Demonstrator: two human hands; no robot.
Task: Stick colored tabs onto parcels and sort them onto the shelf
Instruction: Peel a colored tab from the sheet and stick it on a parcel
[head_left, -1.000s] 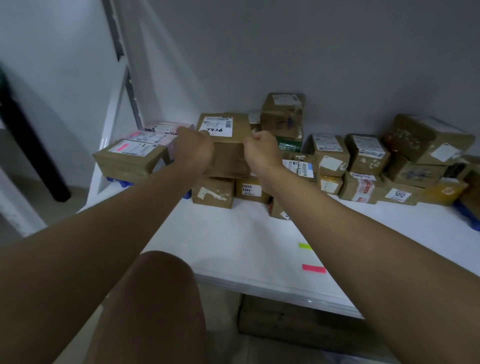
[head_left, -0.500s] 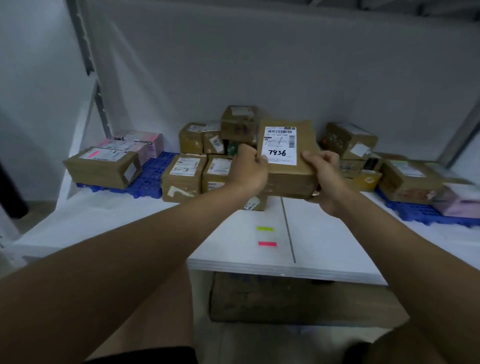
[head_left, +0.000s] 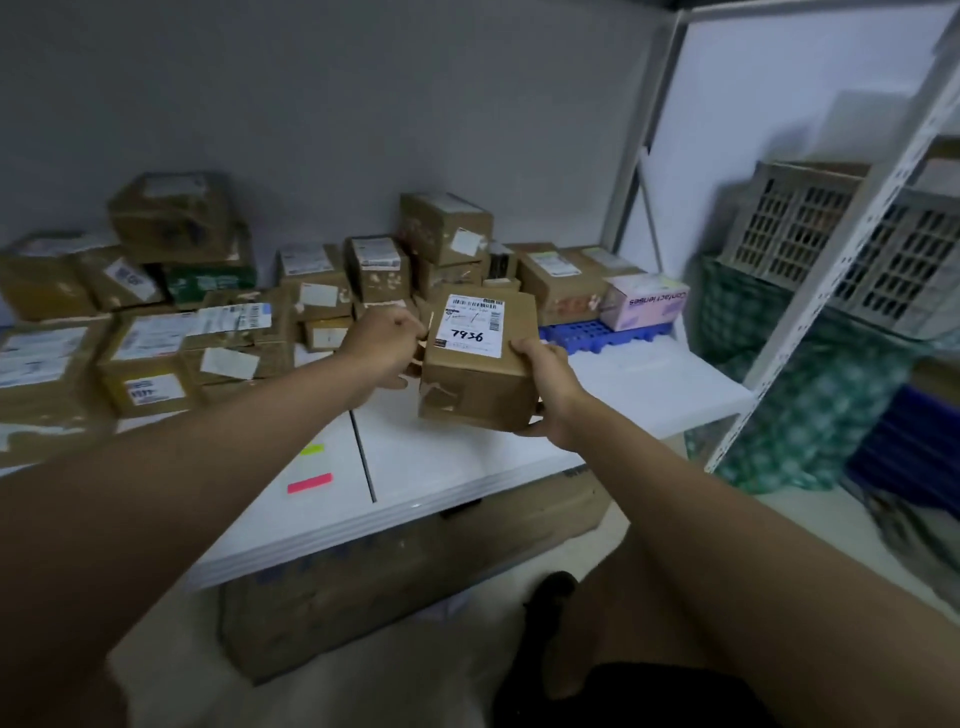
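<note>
Left hand (head_left: 382, 340) curled against parcel 7936 (head_left: 480, 364), grip hidden | parcel held above the shelf (head_left: 441, 462) at 12 o'clock | right hand (head_left: 545, 387) gripped its lower corner | step: carrying it, seemingly untabbed | next: likely pick a tab | two tabs at 7 o'clock: yellow tab (head_left: 311, 449), pink tab (head_left: 309, 482).

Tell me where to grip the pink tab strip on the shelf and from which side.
Pinch the pink tab strip at one short end, coming from above and the shelf's front edge. It lies flat, so no side offers purchase; a fingertip probably must lift an end first. The yellow-green tab lies just behind it.
</note>
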